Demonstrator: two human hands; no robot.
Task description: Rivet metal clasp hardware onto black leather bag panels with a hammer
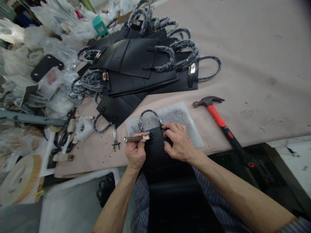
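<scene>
A black leather bag panel with a plastic-wrapped handle lies over a grey pad at the table's near edge. My left hand is closed around a wooden-handled tool, its tip against the panel near the handle's base. My right hand presses fingers down on the panel's top edge, pinching beside the handle's right end.
A red-and-black hammer lies to the right on the beige table. A stack of finished black panels with handles fills the middle far side. Pliers, small tools and plastic bags crowd the left. A white bin stands below.
</scene>
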